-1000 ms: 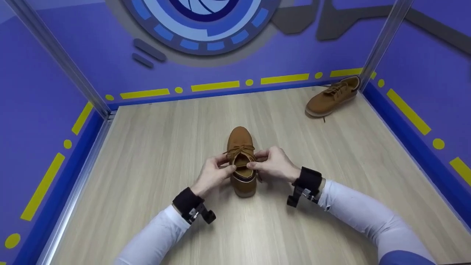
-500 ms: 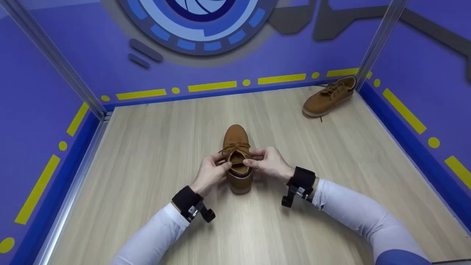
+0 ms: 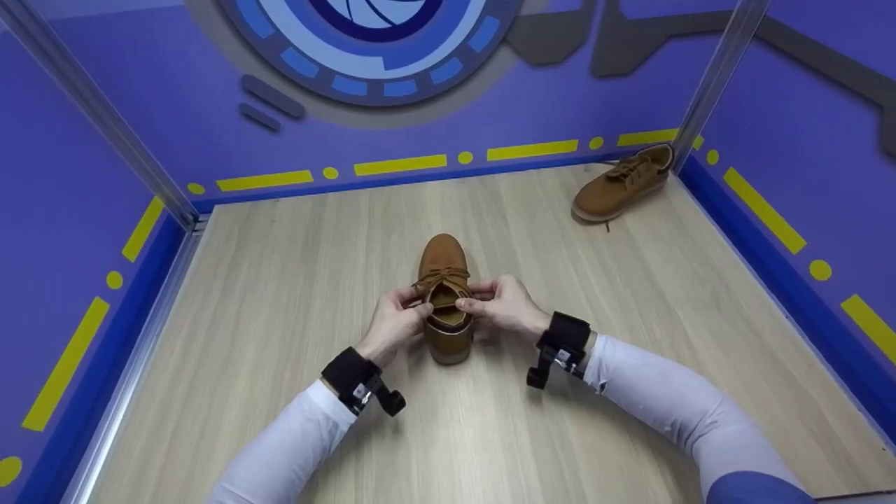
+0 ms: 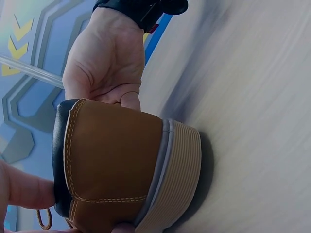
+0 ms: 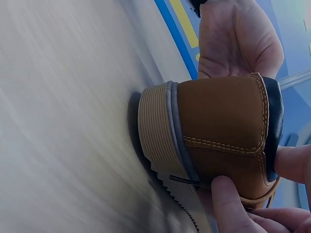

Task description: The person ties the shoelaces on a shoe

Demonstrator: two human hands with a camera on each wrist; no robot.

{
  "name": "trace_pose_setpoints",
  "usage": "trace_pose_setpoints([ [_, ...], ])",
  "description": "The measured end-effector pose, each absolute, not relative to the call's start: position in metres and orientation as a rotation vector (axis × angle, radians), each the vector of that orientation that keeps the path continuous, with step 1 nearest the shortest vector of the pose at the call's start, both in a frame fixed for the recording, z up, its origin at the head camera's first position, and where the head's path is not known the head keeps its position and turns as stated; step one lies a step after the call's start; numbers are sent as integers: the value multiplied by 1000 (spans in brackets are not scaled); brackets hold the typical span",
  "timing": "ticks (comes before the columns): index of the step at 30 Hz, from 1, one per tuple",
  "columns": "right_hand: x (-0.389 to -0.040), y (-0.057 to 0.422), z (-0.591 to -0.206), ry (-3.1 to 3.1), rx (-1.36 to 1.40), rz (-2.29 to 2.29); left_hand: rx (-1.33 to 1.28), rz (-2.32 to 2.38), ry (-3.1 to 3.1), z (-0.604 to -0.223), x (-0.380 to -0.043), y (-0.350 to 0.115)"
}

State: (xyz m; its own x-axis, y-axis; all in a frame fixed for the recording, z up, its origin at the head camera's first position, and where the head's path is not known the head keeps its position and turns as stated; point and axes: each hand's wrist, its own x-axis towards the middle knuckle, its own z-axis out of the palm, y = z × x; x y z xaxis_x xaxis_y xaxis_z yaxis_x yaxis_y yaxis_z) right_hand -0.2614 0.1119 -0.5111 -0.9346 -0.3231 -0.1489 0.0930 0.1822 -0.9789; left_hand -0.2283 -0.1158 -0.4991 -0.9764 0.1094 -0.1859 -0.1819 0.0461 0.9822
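Note:
A brown lace-up shoe (image 3: 443,255) points away from me in the middle of the wood-grain surface, its laces tied in a bow. My left hand (image 3: 393,322) grips its left side at the collar, thumb at the opening's inner edge. On the opposite side, my right hand (image 3: 509,306) holds the collar the same way. Both wrist views show the shoe's heel (image 4: 114,155) with a ribbed tan sole and dark collar lining. In the right wrist view, my right hand's fingers (image 5: 228,206) press on the shoe's side (image 5: 221,114). A shadow lies beneath the sole.
A second brown shoe (image 3: 619,189) stands at the back right corner, laces spread, toe towards the front left. Blue-purple panels (image 3: 392,150) with yellow marks wall the surface (image 3: 315,266) at the back and sides. Metal posts (image 3: 714,84) stand in the corners.
Both hands keep their grip on the shoe. The whole head view has shifted slightly, and shoe and hands appear a little further left and up in it.

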Motion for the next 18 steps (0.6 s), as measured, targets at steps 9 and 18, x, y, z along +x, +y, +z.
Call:
trace_pose_setpoints([
  [9, -280, 103, -512, 2046, -194, -1847, -77, 2043, 2126, -498, -244, -120],
  [18, -320, 97, -546, 1990, -201, -1852, -91, 2015, 2217, -501, -260, -126],
])
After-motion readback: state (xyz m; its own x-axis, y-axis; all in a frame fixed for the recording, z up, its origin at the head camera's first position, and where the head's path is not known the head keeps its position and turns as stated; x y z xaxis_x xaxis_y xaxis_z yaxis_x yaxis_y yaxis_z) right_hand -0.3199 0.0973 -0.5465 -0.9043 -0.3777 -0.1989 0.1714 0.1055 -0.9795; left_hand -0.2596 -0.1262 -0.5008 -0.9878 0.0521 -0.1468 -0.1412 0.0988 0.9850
